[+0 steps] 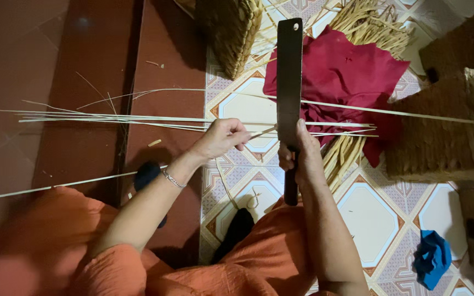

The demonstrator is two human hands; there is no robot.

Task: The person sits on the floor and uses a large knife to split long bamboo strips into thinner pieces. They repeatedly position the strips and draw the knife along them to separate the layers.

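Item: bundle of thin pale cane strips, worked with a broad dark blade.

Hazards, as judged from this moment:
- The left hand pinches the strips just beside the blade's edge. A slip of the blade toward that side could catch the fingers, since very little gap shows between them and the steel.
- The strips are long, thin and springy. If the pinch loosens, they could fan apart or whip, and the blade would lose its line on them.
- The blade stands upright and crosses the strips at a right angle. If it twists, a strip could split unevenly or snap.
- A loose strip lies across the lap, below the left forearm. It could snag on the orange garment.

Hold:
- Left hand: fingers closed narrow on the strip ends.
- Right hand: wrapped tight round the blade's dark handle, thumb up along it.

Appearance of the strips:
- Pale straw colour, flat and very slender, of uneven length.
- They run out far to the left of the left fingers over a dark red floor, the ends splayed. Shorter lengths pass beyond the blade, to the right of the right fingers.
- One longer strip arches above the rest, away from the fingers.

Surroundings:
- Red cloth behind the blade.
- Coil of thicker fibre, to the right of the right hand.
- Woven baskets further right.
- Blue cloth on the patterned tile floor.
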